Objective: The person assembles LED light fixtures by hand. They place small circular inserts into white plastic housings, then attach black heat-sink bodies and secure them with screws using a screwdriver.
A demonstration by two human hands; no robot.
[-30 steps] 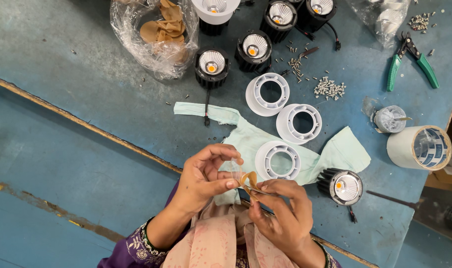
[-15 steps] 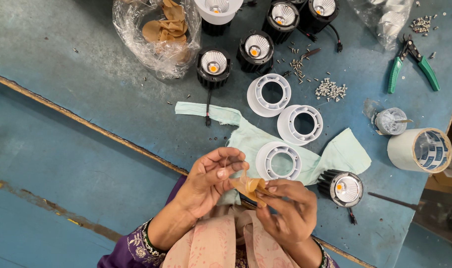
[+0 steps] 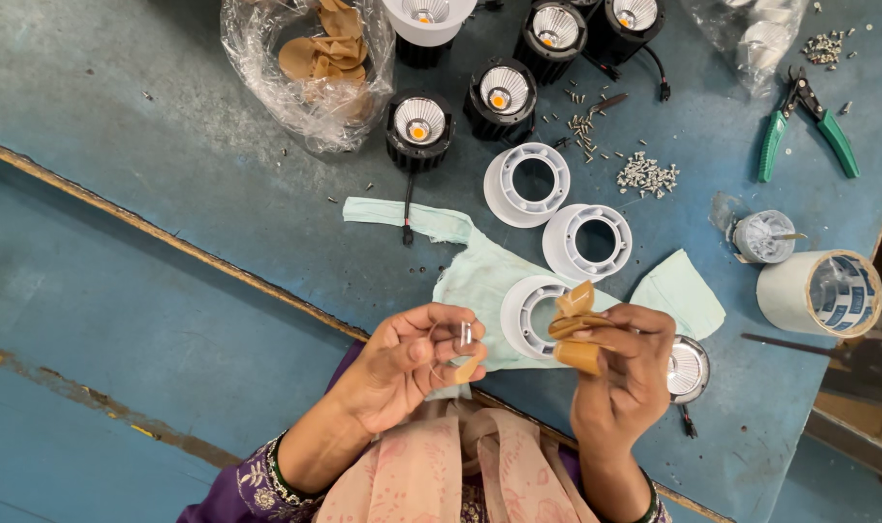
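The person's left hand point(image 3: 412, 363) pinches a single thin tan disc point(image 3: 466, 368) between thumb and fingertips, with what looks like a small clear piece beside it, too small to tell. The right hand point(image 3: 620, 373) is closed around a loose stack of tan discs point(image 3: 576, 324), fanned out above the fingers. Both are held near the person, just above a white ring housing point(image 3: 530, 315) lying on a pale green cloth point(image 3: 479, 276). The fanned stack looks loosely held, so a disc could slip and drop among the screws point(image 3: 646, 174) farther off, and the thin single disc could easily crease under a hard pinch.
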